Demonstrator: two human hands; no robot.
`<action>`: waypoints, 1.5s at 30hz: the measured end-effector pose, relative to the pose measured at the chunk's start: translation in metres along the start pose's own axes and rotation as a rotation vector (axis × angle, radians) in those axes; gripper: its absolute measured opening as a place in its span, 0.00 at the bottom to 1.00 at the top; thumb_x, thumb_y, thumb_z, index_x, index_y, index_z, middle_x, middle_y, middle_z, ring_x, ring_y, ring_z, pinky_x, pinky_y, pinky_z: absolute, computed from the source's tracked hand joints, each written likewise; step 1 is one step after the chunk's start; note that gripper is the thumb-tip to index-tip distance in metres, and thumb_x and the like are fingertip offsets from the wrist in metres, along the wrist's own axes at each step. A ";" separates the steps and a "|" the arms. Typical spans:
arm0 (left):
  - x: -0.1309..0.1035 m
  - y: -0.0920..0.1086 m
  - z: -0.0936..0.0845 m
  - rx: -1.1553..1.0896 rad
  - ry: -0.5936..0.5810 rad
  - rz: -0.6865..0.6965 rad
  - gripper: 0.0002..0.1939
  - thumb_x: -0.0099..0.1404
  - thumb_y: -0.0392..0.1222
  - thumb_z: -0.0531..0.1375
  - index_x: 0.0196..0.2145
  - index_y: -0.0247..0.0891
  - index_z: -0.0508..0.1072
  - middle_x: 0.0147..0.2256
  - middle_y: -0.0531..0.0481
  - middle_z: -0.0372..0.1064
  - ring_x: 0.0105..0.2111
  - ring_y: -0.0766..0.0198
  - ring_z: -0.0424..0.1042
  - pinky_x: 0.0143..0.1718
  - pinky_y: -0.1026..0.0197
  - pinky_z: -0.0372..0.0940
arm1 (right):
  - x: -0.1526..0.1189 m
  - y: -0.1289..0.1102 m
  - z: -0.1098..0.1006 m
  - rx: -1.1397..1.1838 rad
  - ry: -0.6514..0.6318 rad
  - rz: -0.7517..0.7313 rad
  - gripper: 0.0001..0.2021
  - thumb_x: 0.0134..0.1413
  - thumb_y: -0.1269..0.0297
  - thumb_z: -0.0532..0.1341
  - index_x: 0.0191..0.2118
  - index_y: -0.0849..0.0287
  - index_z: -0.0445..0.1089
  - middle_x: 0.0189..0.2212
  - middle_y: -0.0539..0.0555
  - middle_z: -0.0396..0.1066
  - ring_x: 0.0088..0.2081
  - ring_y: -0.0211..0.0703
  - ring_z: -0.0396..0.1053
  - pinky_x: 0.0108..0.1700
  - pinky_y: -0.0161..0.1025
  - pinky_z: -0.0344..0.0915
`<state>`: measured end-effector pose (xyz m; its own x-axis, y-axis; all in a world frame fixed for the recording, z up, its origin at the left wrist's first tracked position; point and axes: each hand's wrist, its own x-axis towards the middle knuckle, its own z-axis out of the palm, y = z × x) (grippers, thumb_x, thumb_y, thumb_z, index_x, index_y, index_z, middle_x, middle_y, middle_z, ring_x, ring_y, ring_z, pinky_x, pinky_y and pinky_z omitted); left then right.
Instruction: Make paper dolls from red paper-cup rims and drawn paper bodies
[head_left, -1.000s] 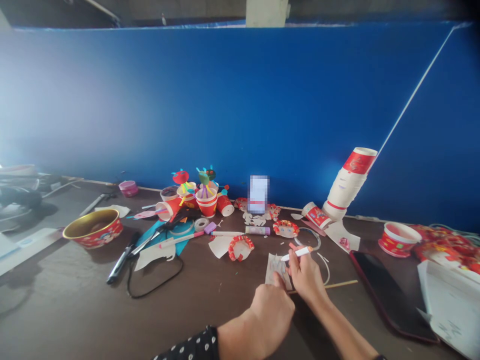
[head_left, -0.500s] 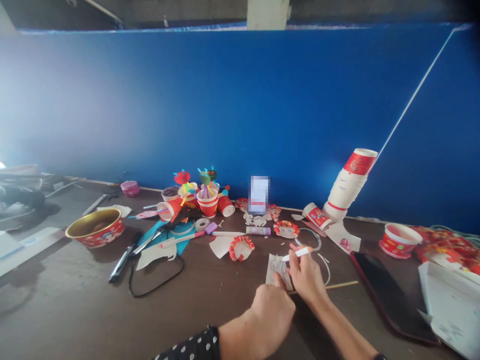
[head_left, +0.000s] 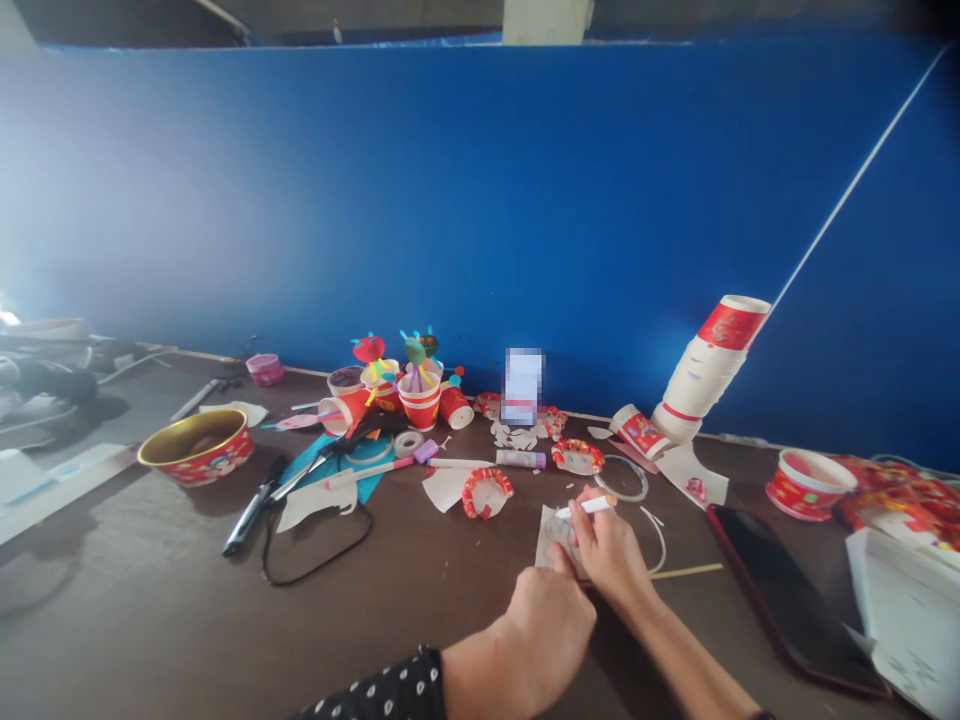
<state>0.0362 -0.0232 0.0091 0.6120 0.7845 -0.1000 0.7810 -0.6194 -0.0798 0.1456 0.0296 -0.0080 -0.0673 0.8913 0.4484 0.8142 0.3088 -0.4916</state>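
My right hand [head_left: 606, 545] is closed around a white marker [head_left: 589, 508], whose tip points left over a small piece of paper [head_left: 547, 540] with faint drawn lines. My left hand [head_left: 551, 620] lies at the paper's near edge, its thumb on the paper and its other fingers curled out of sight. Beyond the paper are a red beaded ring [head_left: 487, 493] on a white scrap and a second beaded ring [head_left: 577, 457]. A clear ring [head_left: 628, 478] is partly behind my right hand.
A dark phone [head_left: 787, 590] and white paper [head_left: 907, 620] lie right. Stacked paper cups [head_left: 701, 380] lean at the back right. Cups with figures [head_left: 418, 400], scissors [head_left: 304, 475], a pen [head_left: 247, 520] and a gold-rimmed bowl [head_left: 199, 460] are left.
The marker has tilted flatter and shifted slightly left over the paper with my right hand. The whole view has shifted a little; my left hand keeps its place by the paper.
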 end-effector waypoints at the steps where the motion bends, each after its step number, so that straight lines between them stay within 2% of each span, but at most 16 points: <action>1: 0.001 0.000 0.002 0.000 -0.009 0.007 0.12 0.56 0.31 0.55 0.38 0.33 0.73 0.35 0.35 0.71 0.28 0.54 0.72 0.21 0.61 0.65 | 0.000 -0.001 0.000 -0.012 0.001 -0.012 0.13 0.57 0.58 0.43 0.32 0.59 0.59 0.22 0.55 0.68 0.26 0.45 0.69 0.27 0.37 0.62; 4: 0.002 0.001 0.008 0.015 -0.018 0.020 0.14 0.56 0.32 0.55 0.41 0.32 0.72 0.37 0.34 0.70 0.29 0.54 0.71 0.21 0.62 0.64 | 0.000 -0.002 0.001 -0.045 0.009 -0.036 0.12 0.56 0.59 0.43 0.32 0.59 0.59 0.24 0.56 0.68 0.27 0.46 0.70 0.29 0.38 0.62; 7: 0.001 0.002 0.012 0.054 0.051 0.002 0.16 0.58 0.34 0.54 0.45 0.31 0.69 0.44 0.29 0.64 0.33 0.52 0.71 0.21 0.62 0.64 | 0.000 -0.001 0.000 -0.005 0.013 -0.013 0.13 0.56 0.58 0.43 0.33 0.60 0.59 0.23 0.56 0.68 0.26 0.46 0.70 0.28 0.38 0.63; 9: 0.000 0.002 0.012 0.075 0.082 -0.023 0.17 0.58 0.34 0.53 0.46 0.29 0.67 0.45 0.27 0.62 0.32 0.54 0.71 0.21 0.62 0.63 | 0.000 0.000 -0.001 0.064 0.049 0.040 0.14 0.56 0.57 0.44 0.35 0.60 0.59 0.21 0.55 0.68 0.24 0.45 0.69 0.27 0.38 0.63; 13: -0.006 0.002 0.007 0.078 0.126 -0.082 0.15 0.58 0.31 0.53 0.43 0.30 0.70 0.40 0.31 0.66 0.25 0.61 0.70 0.18 0.65 0.61 | 0.000 0.003 -0.004 0.240 0.093 0.190 0.15 0.55 0.54 0.46 0.35 0.61 0.59 0.17 0.51 0.67 0.21 0.43 0.69 0.26 0.37 0.63; 17: -0.010 -0.001 0.003 0.109 0.142 -0.161 0.14 0.58 0.31 0.52 0.42 0.28 0.70 0.36 0.31 0.67 0.28 0.59 0.69 0.20 0.65 0.61 | -0.001 0.006 -0.003 0.327 0.054 0.248 0.17 0.55 0.53 0.46 0.37 0.62 0.61 0.16 0.51 0.66 0.20 0.42 0.68 0.24 0.37 0.64; 21: -0.012 -0.008 0.000 0.050 0.091 -0.206 0.12 0.57 0.31 0.53 0.37 0.27 0.73 0.29 0.35 0.67 0.30 0.56 0.69 0.21 0.64 0.61 | -0.002 0.006 -0.001 0.306 0.039 0.194 0.17 0.55 0.54 0.46 0.41 0.63 0.60 0.17 0.51 0.67 0.19 0.42 0.68 0.24 0.37 0.64; 25: -0.014 -0.013 0.002 0.016 0.115 -0.221 0.10 0.56 0.31 0.54 0.33 0.30 0.74 0.28 0.38 0.67 0.29 0.57 0.69 0.22 0.64 0.61 | -0.003 0.006 -0.001 0.276 0.028 0.135 0.16 0.56 0.55 0.45 0.41 0.62 0.59 0.18 0.50 0.66 0.20 0.42 0.68 0.24 0.37 0.64; 28: -0.014 -0.012 0.003 0.042 0.150 -0.220 0.12 0.57 0.32 0.53 0.38 0.28 0.72 0.30 0.37 0.66 0.29 0.57 0.69 0.22 0.64 0.61 | -0.003 0.006 -0.001 0.246 0.017 0.105 0.14 0.56 0.56 0.46 0.38 0.61 0.60 0.18 0.50 0.67 0.20 0.41 0.68 0.25 0.36 0.63; 31: -0.014 -0.010 0.001 0.032 0.128 -0.251 0.14 0.58 0.33 0.52 0.42 0.28 0.69 0.32 0.35 0.66 0.27 0.58 0.69 0.22 0.62 0.62 | -0.003 0.004 -0.002 0.221 -0.002 0.095 0.12 0.56 0.57 0.46 0.35 0.59 0.59 0.18 0.49 0.66 0.20 0.41 0.68 0.26 0.36 0.63; 36: -0.012 -0.009 0.002 0.005 0.068 -0.209 0.14 0.59 0.32 0.51 0.41 0.31 0.70 0.33 0.34 0.67 0.32 0.56 0.69 0.22 0.62 0.63 | -0.002 0.001 -0.004 0.205 -0.042 0.102 0.10 0.56 0.57 0.45 0.34 0.58 0.57 0.18 0.49 0.66 0.21 0.41 0.68 0.27 0.37 0.63; 39: -0.013 -0.006 0.009 0.092 0.121 -0.188 0.17 0.57 0.33 0.53 0.44 0.29 0.69 0.38 0.28 0.66 0.33 0.53 0.69 0.21 0.64 0.62 | -0.003 -0.001 -0.005 0.195 -0.052 0.092 0.10 0.56 0.57 0.45 0.34 0.57 0.57 0.18 0.49 0.66 0.20 0.41 0.68 0.27 0.37 0.63; 45: -0.015 -0.001 0.016 0.215 0.210 -0.196 0.22 0.55 0.36 0.56 0.48 0.25 0.66 0.39 0.23 0.66 0.24 0.56 0.70 0.18 0.64 0.61 | -0.004 0.000 -0.004 0.137 -0.026 0.025 0.10 0.56 0.58 0.45 0.33 0.58 0.57 0.16 0.48 0.65 0.20 0.41 0.68 0.26 0.36 0.62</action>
<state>0.0245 -0.0350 -0.0051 0.4829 0.8640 0.1422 0.8556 -0.4311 -0.2864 0.1484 0.0248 -0.0065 -0.0640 0.9069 0.4164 0.7293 0.3274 -0.6008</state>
